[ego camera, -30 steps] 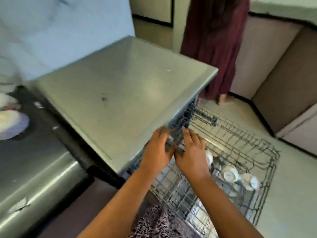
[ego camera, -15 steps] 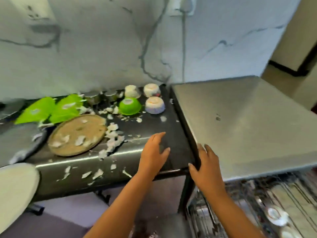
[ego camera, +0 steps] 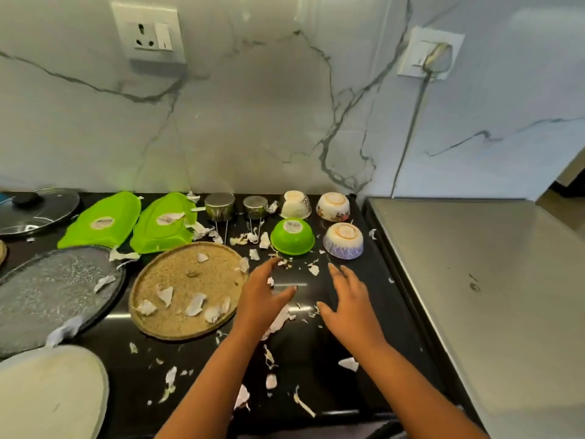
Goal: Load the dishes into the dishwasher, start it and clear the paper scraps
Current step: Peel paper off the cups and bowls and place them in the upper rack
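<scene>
While both hands reach out over the black table [ego camera: 316, 375], neither holds anything: the left hand [ego camera: 262, 299] has its fingers [ego camera: 269, 267] straight and spread, thumb out to the side, and the right hand [ego camera: 349, 304] has its fingers [ego camera: 337, 270] likewise apart and loose. Whether the fingertips touch the table cannot be told. Torn paper scraps [ego camera: 275, 324] lie under and around the hands and down toward the near edge.

Just beyond the fingers stand an upturned green bowl [ego camera: 292, 237] and an upturned purple-patterned bowl [ego camera: 343, 242], with two white bowls [ego camera: 296, 204] and two steel cups [ego camera: 220, 206] behind them against the wall. Left of the left hand lies a round tan plate [ego camera: 186, 280] strewn with more scraps, then a grey speckled plate [ego camera: 53, 293], a pale plate [ego camera: 47, 391], two green leaf-shaped plates [ego camera: 104, 221] and a glass lid [ego camera: 34, 210].

To the right, the dishwasher's steel top [ego camera: 474, 280] stands beside the table. A veined marble wall [ego camera: 253, 122] carries a socket [ego camera: 148, 34] and a second socket with a cord [ego camera: 432, 55].
</scene>
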